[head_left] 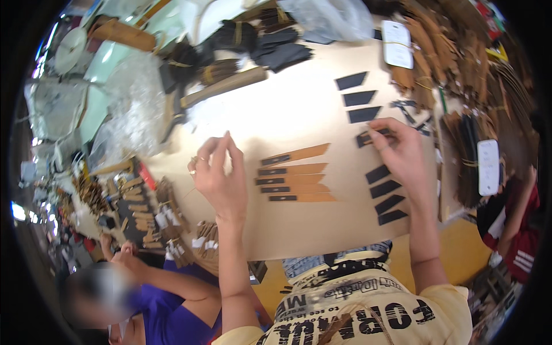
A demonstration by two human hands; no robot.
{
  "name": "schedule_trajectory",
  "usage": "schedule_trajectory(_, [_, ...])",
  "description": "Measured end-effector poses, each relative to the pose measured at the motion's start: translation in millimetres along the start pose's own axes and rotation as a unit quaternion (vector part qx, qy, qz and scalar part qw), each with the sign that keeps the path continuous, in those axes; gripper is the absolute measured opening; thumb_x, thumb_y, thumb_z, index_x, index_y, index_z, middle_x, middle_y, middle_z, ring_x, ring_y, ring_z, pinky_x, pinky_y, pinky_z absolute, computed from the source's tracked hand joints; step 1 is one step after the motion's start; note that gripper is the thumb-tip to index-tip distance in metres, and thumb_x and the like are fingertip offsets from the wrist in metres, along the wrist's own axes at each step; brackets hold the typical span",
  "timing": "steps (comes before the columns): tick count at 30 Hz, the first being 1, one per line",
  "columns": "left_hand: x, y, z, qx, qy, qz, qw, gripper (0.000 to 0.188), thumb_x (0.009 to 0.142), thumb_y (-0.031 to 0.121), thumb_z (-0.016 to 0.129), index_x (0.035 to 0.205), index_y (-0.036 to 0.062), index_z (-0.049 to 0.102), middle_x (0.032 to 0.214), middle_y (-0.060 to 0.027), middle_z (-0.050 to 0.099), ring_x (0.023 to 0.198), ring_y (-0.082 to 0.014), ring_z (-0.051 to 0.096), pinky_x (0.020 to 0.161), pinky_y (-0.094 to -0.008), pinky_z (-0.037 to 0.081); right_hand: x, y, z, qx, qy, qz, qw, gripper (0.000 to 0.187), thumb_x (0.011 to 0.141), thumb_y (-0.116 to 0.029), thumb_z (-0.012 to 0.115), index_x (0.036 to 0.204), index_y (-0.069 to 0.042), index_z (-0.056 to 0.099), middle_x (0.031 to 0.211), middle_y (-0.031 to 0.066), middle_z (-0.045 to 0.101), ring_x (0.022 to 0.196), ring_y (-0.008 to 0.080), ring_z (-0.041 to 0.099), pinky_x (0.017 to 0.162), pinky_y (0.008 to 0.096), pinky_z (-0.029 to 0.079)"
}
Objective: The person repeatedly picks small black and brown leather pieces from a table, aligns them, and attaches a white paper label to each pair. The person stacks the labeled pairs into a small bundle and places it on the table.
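At right on the flat brown surface (299, 237), a black slant-ended strip (363, 140), probably light, pliable and best edge-pinched, is overlapped by the right hand (401, 147), fingers slightly parted, the left hand (215, 175) loosely curled, both grips unclear.

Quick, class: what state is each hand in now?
Left hand: partly curled; whether it holds anything cannot be told.
Right hand: curled at a black piece; whether gripping it cannot be told.
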State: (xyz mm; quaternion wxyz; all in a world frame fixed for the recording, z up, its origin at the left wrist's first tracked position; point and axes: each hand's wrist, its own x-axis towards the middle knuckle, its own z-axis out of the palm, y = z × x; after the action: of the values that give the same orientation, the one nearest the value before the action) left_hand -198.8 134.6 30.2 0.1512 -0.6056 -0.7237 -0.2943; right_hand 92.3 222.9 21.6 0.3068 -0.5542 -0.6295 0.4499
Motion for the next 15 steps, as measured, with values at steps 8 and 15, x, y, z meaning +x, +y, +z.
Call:
schedule_trajectory(8, [-30, 133, 55, -0.069, -0.075, 0.199, 0.975, 0.021, 0.081, 0.01, 0.072, 0.102, 0.0108, 0.074, 0.097, 0.0001, 0.066, 0.083, -0.0147, 0.063, 0.078, -0.0348, 0.042, 1, -2, -3, 0.001, -0.019, 0.058, 0.998, 0.019, 0.089, -0.007, 0.068, 0.105, 0.004, 0.071, 0.084, 0.0035, 0.07, 0.069, 0.0053, 0.06, 0.062, 0.0217, 0.05])
schedule_trajectory(15, [-39, 143, 60, 0.003, -0.1, 0.194, 0.976, 0.014, 0.082, 0.013, 0.072, 0.096, 0.0102, 0.073, 0.096, 0.0011, 0.065, 0.086, -0.0141, 0.064, 0.078, -0.0347, 0.039, 0, 4, -2, 0.043, -0.014, 0.046, 0.998, 0.019, 0.088, -0.005, 0.068, 0.105, 0.004, 0.071, 0.089, 0.0068, 0.073, 0.072, 0.0076, 0.064, 0.066, 0.0233, 0.053])
